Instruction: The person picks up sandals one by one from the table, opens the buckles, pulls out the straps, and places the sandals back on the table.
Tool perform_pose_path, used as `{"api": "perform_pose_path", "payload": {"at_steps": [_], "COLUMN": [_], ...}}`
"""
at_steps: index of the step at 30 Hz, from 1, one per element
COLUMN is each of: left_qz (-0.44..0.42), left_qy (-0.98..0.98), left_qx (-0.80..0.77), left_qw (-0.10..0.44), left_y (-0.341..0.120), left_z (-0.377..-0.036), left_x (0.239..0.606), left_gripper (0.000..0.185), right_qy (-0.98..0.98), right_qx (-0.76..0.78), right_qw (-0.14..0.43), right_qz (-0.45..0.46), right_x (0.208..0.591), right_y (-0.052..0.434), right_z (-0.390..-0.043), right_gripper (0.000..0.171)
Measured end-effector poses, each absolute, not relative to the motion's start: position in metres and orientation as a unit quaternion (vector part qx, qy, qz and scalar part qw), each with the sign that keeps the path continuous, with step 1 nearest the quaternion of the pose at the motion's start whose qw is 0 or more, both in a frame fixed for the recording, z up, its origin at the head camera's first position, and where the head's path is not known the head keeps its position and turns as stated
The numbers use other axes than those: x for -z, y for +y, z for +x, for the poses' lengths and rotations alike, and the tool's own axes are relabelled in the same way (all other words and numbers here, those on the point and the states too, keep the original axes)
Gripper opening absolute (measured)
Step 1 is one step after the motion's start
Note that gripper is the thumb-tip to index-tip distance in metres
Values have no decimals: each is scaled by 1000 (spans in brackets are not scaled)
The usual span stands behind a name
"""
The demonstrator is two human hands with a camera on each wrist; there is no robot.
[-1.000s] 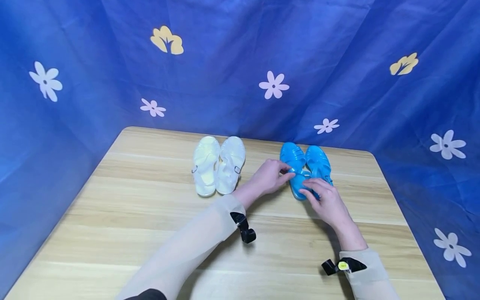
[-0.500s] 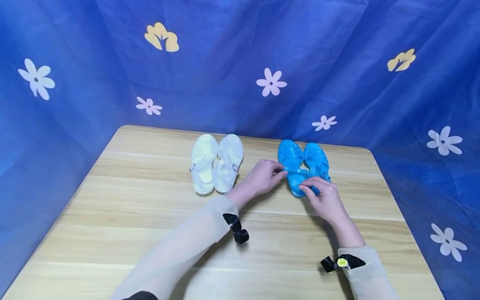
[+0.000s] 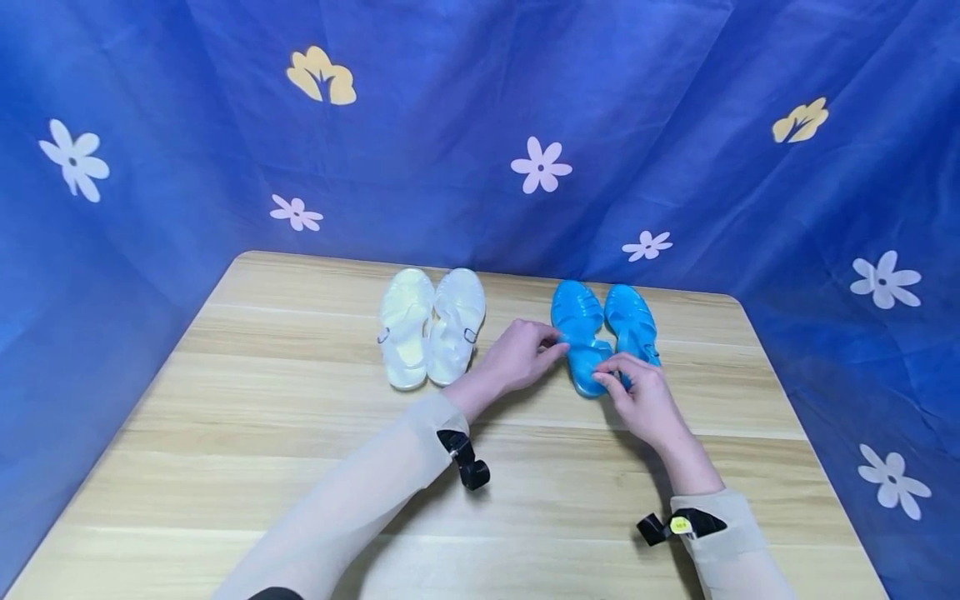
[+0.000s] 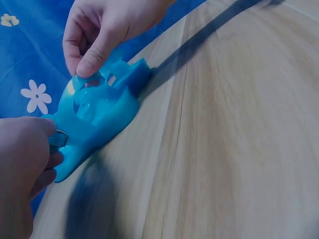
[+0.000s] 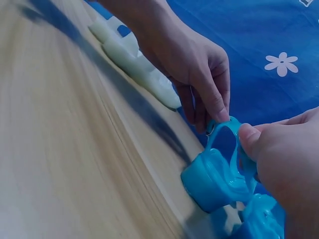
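Head view high, whole table (image 3: 300, 467); wrist views close, share blue sandal (image 3: 581, 350).

Head view reads bright and even to me; soft shadows under both forearms on the table (image 3: 262, 400). Backdrop bows at the frame edges. Both wrist views look dimmer, bluish, with the near tabletop smeared soft.

Glossy plastic sandal (image 3: 581, 350), wooden table (image 3: 300, 433)

On the table (image 3: 300, 433), one pair of sandals (image 3: 431, 327) sits at upper centre of the frame, a second pair (image 3: 600, 329) just to its right, with both hands (image 3: 517, 354) (image 3: 641, 398) on the second pair's left sandal.
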State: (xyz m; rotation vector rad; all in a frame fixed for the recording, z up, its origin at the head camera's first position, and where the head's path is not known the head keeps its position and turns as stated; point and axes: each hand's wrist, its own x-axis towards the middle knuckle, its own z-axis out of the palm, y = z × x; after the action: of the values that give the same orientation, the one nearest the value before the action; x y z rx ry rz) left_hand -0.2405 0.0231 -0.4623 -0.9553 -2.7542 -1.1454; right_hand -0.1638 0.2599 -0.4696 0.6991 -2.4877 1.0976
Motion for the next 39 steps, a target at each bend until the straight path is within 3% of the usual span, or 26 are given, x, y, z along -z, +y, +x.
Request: {"api": "perform_pose_path", "payload": {"at_steps": [11,24,39], "left_qz": [-301,-311,-311], "left_qy": [-877,-867,-872], "left_qx": [375,388,377], "left_qw": [8,33,31], "left_y": [6,-19,-52], "left_z": [-226,-203,-171], "left_x": [461,461,462], "left_gripper": [27,25,23], "right_qy": [-865,-831,-815], "right_qx": [-431,-476,-516], "right_qw": [151,156,89], "right_qz": [209,240,247], "right_x": [475,486,487], "right_y": [244,224,201], "right_z": [-150,-132,-107], "right_gripper": [10,20,17]}}
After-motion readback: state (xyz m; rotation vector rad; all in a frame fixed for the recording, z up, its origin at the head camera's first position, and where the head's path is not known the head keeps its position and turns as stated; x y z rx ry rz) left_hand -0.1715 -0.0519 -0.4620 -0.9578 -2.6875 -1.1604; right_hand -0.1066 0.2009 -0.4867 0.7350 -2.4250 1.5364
